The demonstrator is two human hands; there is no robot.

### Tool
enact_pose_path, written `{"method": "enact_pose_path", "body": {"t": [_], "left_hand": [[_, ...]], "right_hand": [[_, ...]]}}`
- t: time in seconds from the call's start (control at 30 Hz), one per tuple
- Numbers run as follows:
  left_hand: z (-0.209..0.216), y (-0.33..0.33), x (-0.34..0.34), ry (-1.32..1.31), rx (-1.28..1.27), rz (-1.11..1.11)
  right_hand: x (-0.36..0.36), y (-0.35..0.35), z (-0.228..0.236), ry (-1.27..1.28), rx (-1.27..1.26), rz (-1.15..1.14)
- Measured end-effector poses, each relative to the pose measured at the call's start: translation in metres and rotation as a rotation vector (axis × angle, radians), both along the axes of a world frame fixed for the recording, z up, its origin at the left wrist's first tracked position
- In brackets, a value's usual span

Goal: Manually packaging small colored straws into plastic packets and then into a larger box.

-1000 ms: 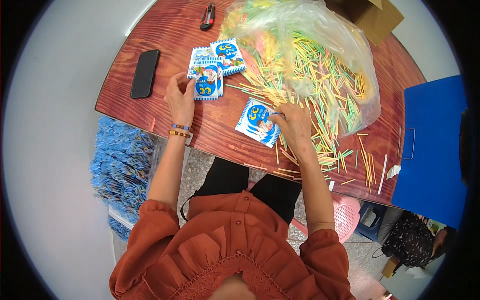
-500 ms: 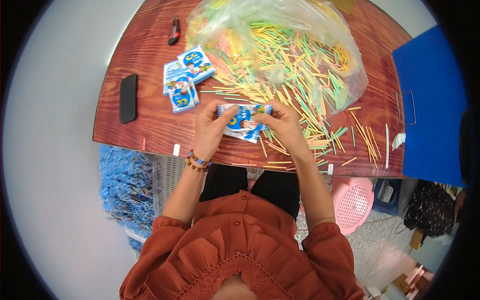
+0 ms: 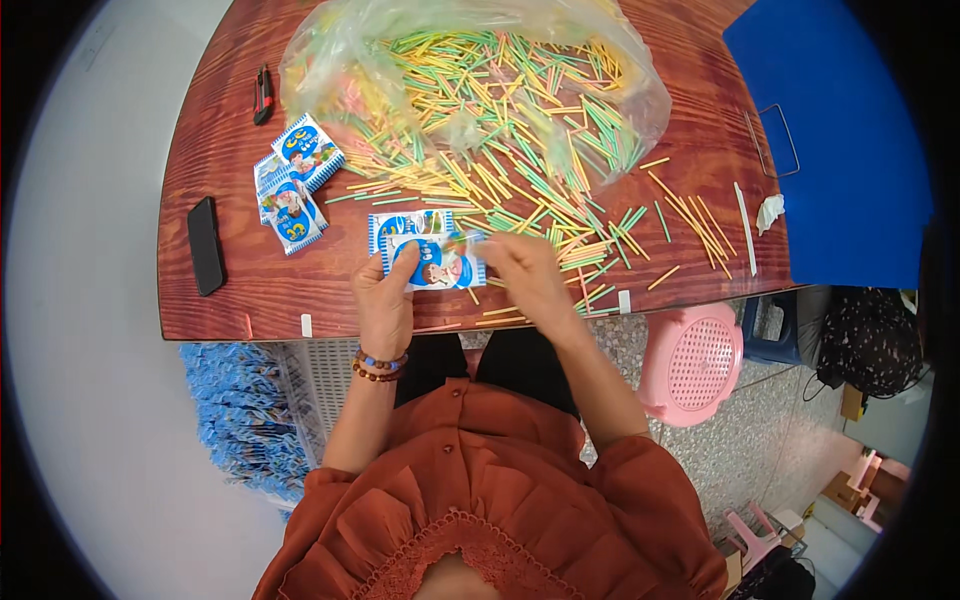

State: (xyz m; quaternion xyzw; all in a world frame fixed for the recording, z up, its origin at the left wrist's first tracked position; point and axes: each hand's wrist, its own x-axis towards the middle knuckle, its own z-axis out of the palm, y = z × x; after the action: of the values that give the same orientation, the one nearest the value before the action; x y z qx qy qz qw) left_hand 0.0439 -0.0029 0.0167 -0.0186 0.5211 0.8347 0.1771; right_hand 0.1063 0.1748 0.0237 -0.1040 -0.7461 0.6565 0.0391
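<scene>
My left hand (image 3: 386, 300) grips two small blue-and-white packets at their lower left, its thumb lying across the front one. The front packet (image 3: 440, 272) overlaps the rear packet (image 3: 396, 222), which shows above and to the left. My right hand (image 3: 530, 282) is closed, with fingertips pinched at the front packet's upper right end; that corner is smeared by motion. Left of my hands lies a small pile of similar packets (image 3: 297, 215). Loose thin sticks (image 3: 500, 190) in yellow, green and pink spread beyond my hands, spilling from a large clear plastic bag (image 3: 640, 95).
A black phone (image 3: 206, 246) and a red-and-black box cutter (image 3: 263, 95) lie on the table's left side. At the right stands a blue panel (image 3: 835, 150) with a wire handle, near a crumpled tissue (image 3: 770, 213). Below are a pink stool (image 3: 692, 365) and a crate of blue packets (image 3: 235, 410).
The packets have been fanned apart, the rear one now showing above the front. My right hand has shifted toward the right end. The whole view has swung, moving the table leftward in it.
</scene>
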Motion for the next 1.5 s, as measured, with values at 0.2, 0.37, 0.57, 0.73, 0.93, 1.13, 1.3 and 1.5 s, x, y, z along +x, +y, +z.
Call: {"method": "enact_pose_path", "body": {"t": [0.2, 0.37, 0.57, 0.73, 0.93, 1.13, 1.3, 1.5], "left_hand": [[-0.013, -0.022, -0.003, -0.033, 0.015, 0.074], [-0.004, 0.001, 0.002, -0.056, 0.053, 0.046], [0.001, 0.000, 0.001, -0.035, 0.057, 0.023], [0.003, 0.003, 0.004, -0.048, 0.036, 0.027], [0.002, -0.002, 0.002, -0.040, 0.041, 0.034], [-0.004, -0.009, 0.002, -0.033, 0.047, 0.031], [-0.001, -0.005, 0.001, -0.057, 0.047, 0.014], [0.000, -0.005, 0.001, -0.076, 0.059, 0.023]], "right_hand": [[0.046, 0.098, 0.029, 0.111, 0.901, 0.069], [0.038, 0.101, 0.026, -0.044, 1.159, 0.213], [0.010, 0.096, 0.005, -0.012, 1.329, 0.166], [0.002, 0.089, -0.010, 0.153, 1.623, 0.110], [0.000, 0.097, -0.004, 0.051, 1.492, 0.162], [-0.001, 0.107, 0.008, -0.186, 0.989, 0.141], [0.002, 0.124, -0.013, -0.127, 0.616, 0.070], [-0.006, 0.110, 0.002, -0.184, 0.764, 0.099]]}}
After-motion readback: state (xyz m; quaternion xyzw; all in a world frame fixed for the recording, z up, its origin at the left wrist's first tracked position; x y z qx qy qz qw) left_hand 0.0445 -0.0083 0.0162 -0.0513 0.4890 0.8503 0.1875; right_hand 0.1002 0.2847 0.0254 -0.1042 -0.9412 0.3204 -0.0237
